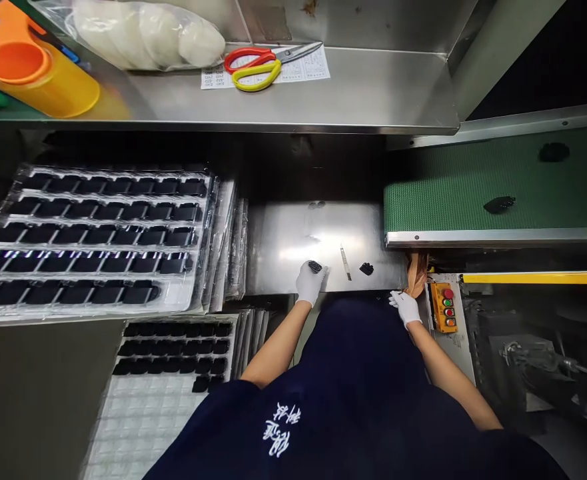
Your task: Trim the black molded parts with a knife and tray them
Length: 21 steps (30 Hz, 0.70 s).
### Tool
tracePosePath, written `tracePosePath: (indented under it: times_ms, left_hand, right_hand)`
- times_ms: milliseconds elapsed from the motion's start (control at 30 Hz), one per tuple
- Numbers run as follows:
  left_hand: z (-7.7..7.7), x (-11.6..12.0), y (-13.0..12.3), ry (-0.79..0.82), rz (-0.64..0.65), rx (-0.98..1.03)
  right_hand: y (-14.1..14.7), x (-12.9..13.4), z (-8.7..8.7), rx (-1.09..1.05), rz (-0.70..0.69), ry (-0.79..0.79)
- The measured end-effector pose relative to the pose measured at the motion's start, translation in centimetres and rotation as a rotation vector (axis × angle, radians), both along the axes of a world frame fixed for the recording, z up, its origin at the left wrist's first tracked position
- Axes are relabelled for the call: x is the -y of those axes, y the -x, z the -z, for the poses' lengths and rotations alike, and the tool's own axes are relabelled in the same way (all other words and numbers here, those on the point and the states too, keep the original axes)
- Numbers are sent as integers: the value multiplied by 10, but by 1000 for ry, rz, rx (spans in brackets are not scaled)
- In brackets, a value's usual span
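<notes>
My left hand (310, 283), in a white glove, is closed around a small black part (314, 267) at the front edge of the steel table (283, 233). To its right on the table lie a thin pointed metal tool (346, 262) and another black part (366, 269). My right hand (405, 307), also gloved, is beside the table's front right corner, near a brown sheet (417, 275). Its fingers are apart and nothing shows in them.
Stacked trays of black parts (88, 233) stand at left, with a partly filled tray (173, 360) below. A green conveyor (443, 193) carries two black pieces at right, above a button box (444, 308). Scissors (256, 69) lie on the overhead shelf (373, 100).
</notes>
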State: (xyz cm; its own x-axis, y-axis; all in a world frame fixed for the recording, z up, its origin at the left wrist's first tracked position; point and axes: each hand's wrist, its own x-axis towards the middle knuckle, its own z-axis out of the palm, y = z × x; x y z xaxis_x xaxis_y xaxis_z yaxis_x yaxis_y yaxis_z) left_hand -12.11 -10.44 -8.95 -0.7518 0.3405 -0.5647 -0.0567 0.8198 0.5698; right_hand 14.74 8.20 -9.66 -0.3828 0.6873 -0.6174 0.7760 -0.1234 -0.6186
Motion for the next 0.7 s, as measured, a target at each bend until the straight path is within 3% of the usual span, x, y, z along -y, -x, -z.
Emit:
tracePosePath:
  times_ms: [100,167,267,367,467,600,700]
  left_hand:
    - [-27,-8,-12,-144,41,13]
    - [-48,-19,-25,-268,155,45]
    - [-83,-43,-51,-458,426,116]
    - [-116,-67,-81,-687,808,153]
    - [-140,-86,-109,-811,1134,16]
    - [-163,-101,-131,-737,1184,-180]
    - [-177,-108,-142,-771,1052,-188]
  right_hand:
    - [-13,5,-19,-52,80,-81]
    - [-19,7,-39,-98,99,-139]
    - [-20,6,-78,-172,81,-208]
    - [-16,0,-118,-273,-8,-268]
    - [-18,-11,-148,-387,-132,-327]
    - [-36,-28,-162,-549,-104,-260]
    - [-45,-35,-153,-611,-215,-218]
